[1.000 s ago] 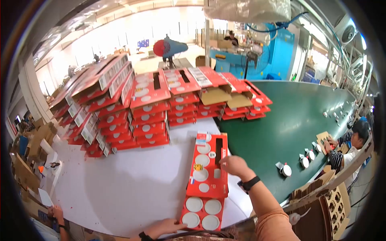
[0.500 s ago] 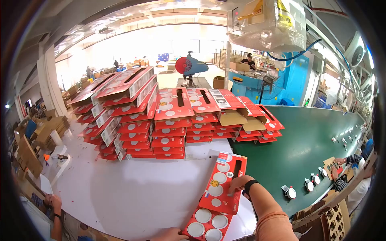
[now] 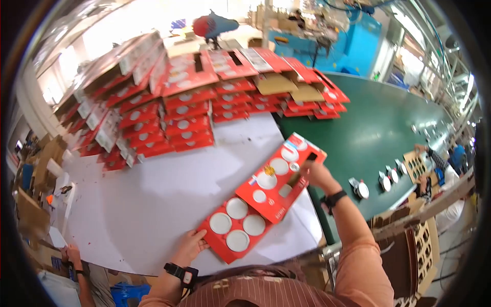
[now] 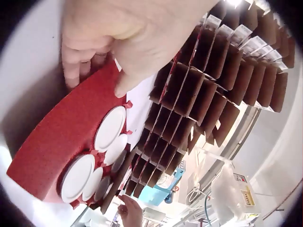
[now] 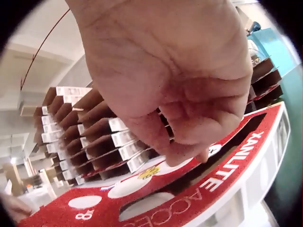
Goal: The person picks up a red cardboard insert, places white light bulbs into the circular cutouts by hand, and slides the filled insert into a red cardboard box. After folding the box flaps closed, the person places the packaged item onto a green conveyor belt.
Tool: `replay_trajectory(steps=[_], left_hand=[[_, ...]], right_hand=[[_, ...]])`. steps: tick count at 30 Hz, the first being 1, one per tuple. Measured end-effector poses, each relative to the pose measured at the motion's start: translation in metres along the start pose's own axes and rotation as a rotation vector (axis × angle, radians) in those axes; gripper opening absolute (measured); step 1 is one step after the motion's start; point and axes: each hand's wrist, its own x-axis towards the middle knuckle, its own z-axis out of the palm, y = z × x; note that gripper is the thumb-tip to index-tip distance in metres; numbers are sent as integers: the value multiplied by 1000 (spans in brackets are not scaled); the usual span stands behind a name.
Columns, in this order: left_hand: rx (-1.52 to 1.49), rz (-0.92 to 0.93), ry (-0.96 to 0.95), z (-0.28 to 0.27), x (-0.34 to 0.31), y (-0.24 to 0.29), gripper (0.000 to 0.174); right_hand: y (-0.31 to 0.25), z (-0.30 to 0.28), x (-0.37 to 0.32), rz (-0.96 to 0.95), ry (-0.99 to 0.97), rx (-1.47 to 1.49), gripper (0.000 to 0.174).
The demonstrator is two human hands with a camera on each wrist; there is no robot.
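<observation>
In the head view, a red tray insert (image 3: 237,223) with several white round discs juts from the lower left end of a red printed sleeve (image 3: 251,190). My left hand (image 3: 192,246) holds the insert's outer end; in the left wrist view that hand (image 4: 128,38) has its thumb on the red face (image 4: 61,127) and its other fingers at the end edge. My right hand (image 3: 319,176) grips the sleeve at its long slot. The right wrist view shows curled fingers of the right hand (image 5: 175,75) at the slot, partly hiding the sleeve (image 5: 99,215).
Stacked red cartons (image 3: 189,110) line the back of the white table (image 3: 138,204). On the right, white round items (image 3: 362,190) lie on the green surface (image 3: 368,123). People are at the right edge and lower left; cardboard dividers (image 3: 424,250) are at the lower right.
The sleeve and insert have turned from nearly upright to a slant, upper end towards the right. Both hands have kept hold. The head view has shifted, showing more of my left arm.
</observation>
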Motion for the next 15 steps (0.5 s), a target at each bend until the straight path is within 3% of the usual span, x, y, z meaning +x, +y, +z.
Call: replay_trajectory(steps=[2, 4, 6, 8, 10, 12, 15], left_hand=[[-23, -75, 1, 6, -6, -3, 27], [-89, -165, -25, 11, -7, -10, 31], [-91, -155, -50, 19, -8, -9, 33], [-63, -118, -4, 24, -7, -6, 33], [-39, -127, 17, 27, -6, -2, 34], [-15, -146, 46, 29, -5, 0, 35], [-69, -94, 26, 26, -2, 0, 38]], right_hand=[[-1, -29, -3, 119, 80, -26, 27], [28, -33, 9, 91, 218, -23, 33], [51, -32, 23, 143, 217, -10, 41], [73, -21, 42, 214, 348, 10, 46], [85, -16, 55, 247, 314, 46, 51], [91, -8, 61, 347, 154, 145, 53], [98, -8, 63, 302, 89, 257, 48]])
